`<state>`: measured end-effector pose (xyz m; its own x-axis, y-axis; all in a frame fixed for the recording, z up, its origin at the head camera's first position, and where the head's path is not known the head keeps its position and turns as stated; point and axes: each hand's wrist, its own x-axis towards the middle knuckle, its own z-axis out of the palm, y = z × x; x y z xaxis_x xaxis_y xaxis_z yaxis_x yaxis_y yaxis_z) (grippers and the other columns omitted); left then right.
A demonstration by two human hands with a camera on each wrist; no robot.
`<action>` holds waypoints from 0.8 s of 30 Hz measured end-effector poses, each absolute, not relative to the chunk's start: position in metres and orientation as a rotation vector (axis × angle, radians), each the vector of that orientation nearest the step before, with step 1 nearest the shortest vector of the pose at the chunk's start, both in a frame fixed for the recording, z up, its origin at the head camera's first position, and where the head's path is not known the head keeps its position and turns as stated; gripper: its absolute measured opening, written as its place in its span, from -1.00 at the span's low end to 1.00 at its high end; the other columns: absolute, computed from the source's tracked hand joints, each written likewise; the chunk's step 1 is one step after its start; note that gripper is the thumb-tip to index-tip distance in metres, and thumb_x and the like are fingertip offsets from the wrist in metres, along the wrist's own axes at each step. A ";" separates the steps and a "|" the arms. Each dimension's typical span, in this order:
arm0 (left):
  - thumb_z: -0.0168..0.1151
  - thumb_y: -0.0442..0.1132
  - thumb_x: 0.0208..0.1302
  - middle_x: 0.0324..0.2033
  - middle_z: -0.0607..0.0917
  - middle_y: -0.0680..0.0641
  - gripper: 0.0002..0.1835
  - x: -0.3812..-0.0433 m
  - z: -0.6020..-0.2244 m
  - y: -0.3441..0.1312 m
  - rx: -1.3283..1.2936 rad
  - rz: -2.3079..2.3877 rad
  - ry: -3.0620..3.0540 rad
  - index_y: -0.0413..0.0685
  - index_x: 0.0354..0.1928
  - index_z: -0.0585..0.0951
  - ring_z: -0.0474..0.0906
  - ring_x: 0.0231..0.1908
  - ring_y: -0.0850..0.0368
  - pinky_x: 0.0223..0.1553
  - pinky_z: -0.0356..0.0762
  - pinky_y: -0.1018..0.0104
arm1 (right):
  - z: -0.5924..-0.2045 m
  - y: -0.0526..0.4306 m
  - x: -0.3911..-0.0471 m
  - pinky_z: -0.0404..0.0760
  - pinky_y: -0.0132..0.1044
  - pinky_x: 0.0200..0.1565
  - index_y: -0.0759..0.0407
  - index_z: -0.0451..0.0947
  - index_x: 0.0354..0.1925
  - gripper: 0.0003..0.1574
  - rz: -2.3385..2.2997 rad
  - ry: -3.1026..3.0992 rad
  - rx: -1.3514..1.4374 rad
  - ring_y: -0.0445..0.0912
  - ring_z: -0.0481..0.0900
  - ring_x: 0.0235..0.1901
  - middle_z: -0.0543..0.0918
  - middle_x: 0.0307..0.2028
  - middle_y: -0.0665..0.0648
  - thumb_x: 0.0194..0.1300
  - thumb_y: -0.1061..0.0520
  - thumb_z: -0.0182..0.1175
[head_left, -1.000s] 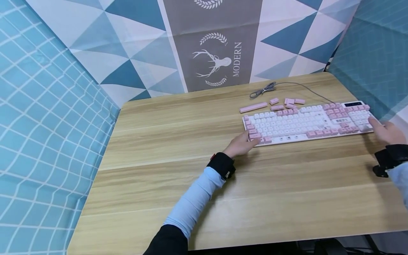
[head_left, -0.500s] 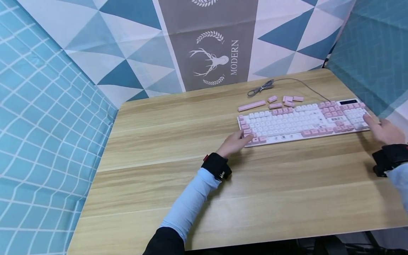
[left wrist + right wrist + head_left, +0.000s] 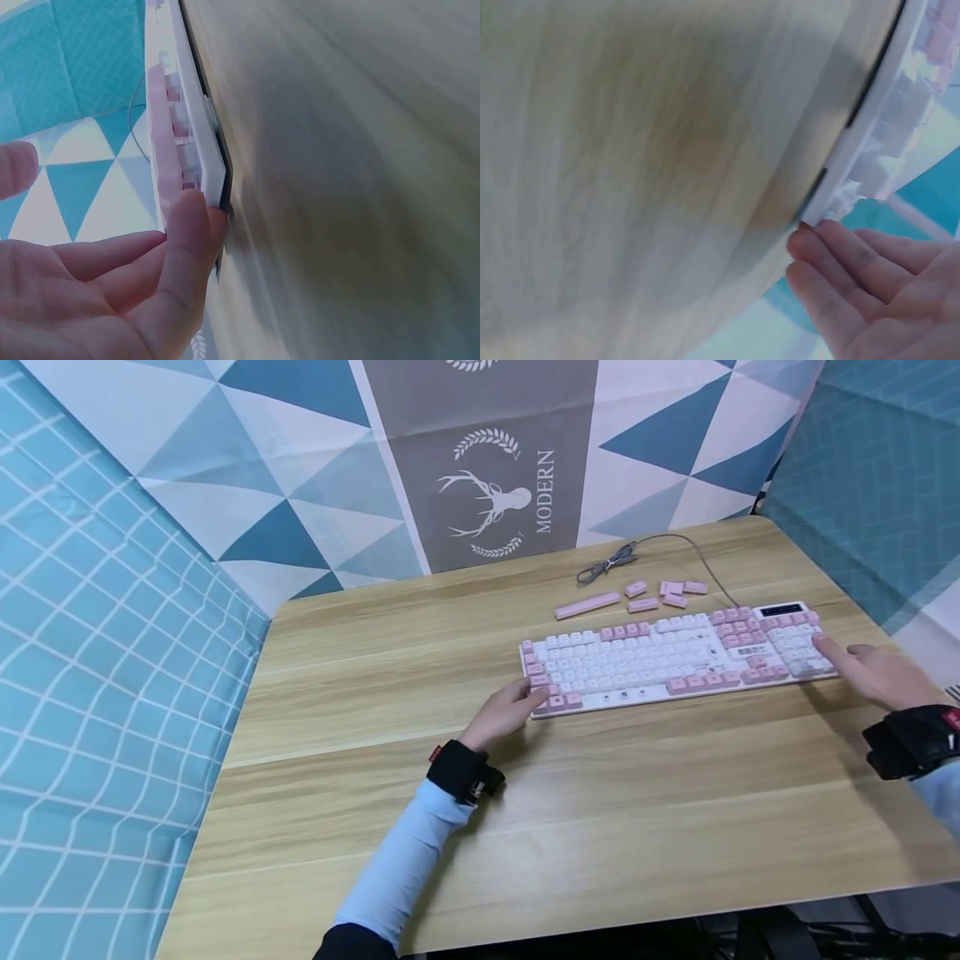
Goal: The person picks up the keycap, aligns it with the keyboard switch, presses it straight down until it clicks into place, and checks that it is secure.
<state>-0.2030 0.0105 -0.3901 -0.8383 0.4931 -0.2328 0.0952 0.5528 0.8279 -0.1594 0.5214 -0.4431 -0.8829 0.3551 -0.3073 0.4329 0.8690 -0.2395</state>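
Note:
A full-size white and pink keyboard (image 3: pixel 622 662) stretches across the right half of the table between both hands. My left hand (image 3: pixel 498 714) holds its left end, the thumb over the pink corner keys. In the left wrist view, the fingertips (image 3: pixel 196 214) meet the keyboard's edge close to the tabletop. At the other end my right hand (image 3: pixel 873 672) grips beside the number pad, thumb on top. The right wrist view shows its fingertips (image 3: pixel 806 244) at the keyboard's corner, low against its edge. Whether the keyboard is slightly raised, I cannot tell.
Behind the keyboard lie several loose pink keycaps (image 3: pixel 672 588) and a long pink spacebar keycap (image 3: pixel 587 605). The keyboard's grey cable (image 3: pixel 607 565) is bundled near the back edge. Patterned cloth (image 3: pixel 300 468) covers the back wall of the wooden table (image 3: pixel 360 693).
Both hands have shifted left with the keyboard, and its near edge sits slightly lower in view. The cable's bend has become steeper. Loose keycaps stay in place as the head view shifts slightly.

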 end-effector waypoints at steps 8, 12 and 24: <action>-0.14 0.03 0.30 0.26 0.29 -0.24 -0.37 -0.194 -0.388 -0.015 0.401 1.238 2.372 -0.23 0.28 0.18 0.14 0.22 0.01 0.27 0.13 0.06 | -0.388 0.458 -0.142 0.17 0.39 0.03 0.83 -0.09 0.06 0.22 -0.422 2.734 0.393 0.55 0.05 -0.02 0.06 0.01 0.82 0.24 -0.40 -0.67; -0.11 -0.02 0.30 0.21 0.35 -0.25 -0.40 -0.189 -0.388 -0.025 0.365 1.335 2.305 -0.26 0.27 0.19 0.20 0.18 0.02 0.25 0.17 0.04 | -0.378 0.446 -0.140 0.22 0.37 0.00 0.83 -0.04 0.05 0.18 -0.401 2.719 0.327 0.55 0.09 -0.04 0.07 0.01 0.82 0.27 -0.36 -0.67; -0.12 -0.04 0.32 0.22 0.33 -0.28 -0.40 -0.176 -0.387 -0.053 0.373 1.361 2.328 -0.29 0.28 0.17 0.19 0.19 0.00 0.25 0.16 0.01 | -0.380 0.427 -0.144 0.28 0.35 -0.06 0.81 0.02 0.05 0.19 -0.359 2.727 0.262 0.55 0.13 -0.05 0.08 0.03 0.79 0.26 -0.38 -0.67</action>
